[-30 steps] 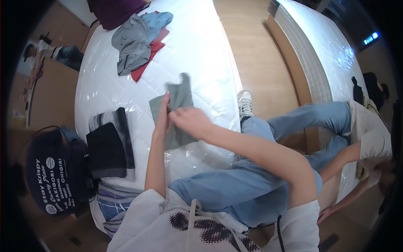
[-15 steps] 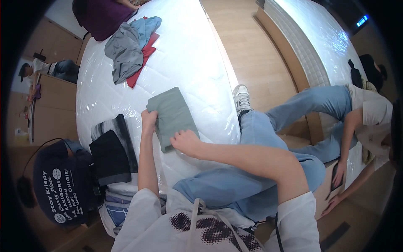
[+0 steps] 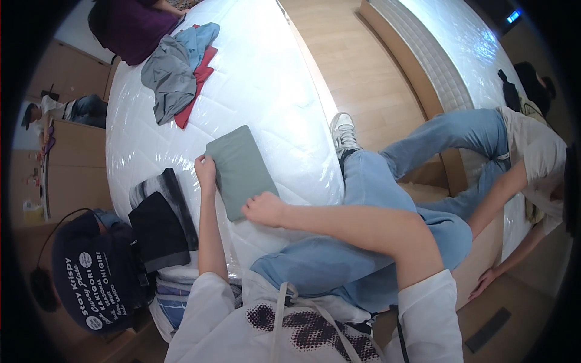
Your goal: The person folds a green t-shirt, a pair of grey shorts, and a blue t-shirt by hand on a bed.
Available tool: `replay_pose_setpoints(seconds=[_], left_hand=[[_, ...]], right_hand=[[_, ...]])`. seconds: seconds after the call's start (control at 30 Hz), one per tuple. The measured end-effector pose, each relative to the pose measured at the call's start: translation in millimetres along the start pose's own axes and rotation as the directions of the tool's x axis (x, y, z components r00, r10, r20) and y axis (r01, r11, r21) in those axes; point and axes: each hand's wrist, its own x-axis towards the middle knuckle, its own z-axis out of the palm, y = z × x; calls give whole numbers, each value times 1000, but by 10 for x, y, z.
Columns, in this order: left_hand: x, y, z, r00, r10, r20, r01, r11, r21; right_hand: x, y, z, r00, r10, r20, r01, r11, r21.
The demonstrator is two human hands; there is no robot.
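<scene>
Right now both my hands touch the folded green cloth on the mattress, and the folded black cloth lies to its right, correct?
Not quite: the head view shows the folded black cloth to the left of the green cloth. Your left hand and right hand do touch the green cloth on the mattress.

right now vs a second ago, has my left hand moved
Yes, to the left: the left hand is nearer the folded black clothes on the mattress, now at the green cloth's left edge.
</scene>
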Motion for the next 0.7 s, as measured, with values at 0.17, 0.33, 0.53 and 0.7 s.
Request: replay_pose_setpoints(seconds=[0.17, 0.33, 0.53, 0.7], left_hand=[[-251, 180, 160, 976, 117, -184, -38, 923, 382], [-284, 99, 194, 936, 318, -152, -223, 868, 443], [-175, 34, 233, 949, 304, -82, -225, 837, 499], [-226, 10, 309, 901, 378, -212, -233, 834, 500]], right_hand=[[61, 53, -165, 956, 259, 137, -236, 958, -163], [-7, 47, -121, 865, 459, 202, -406, 877, -257], [-96, 59, -24, 930, 304, 204, -262, 942, -208], [-120, 55, -84, 927, 248, 282, -178, 952, -249]])
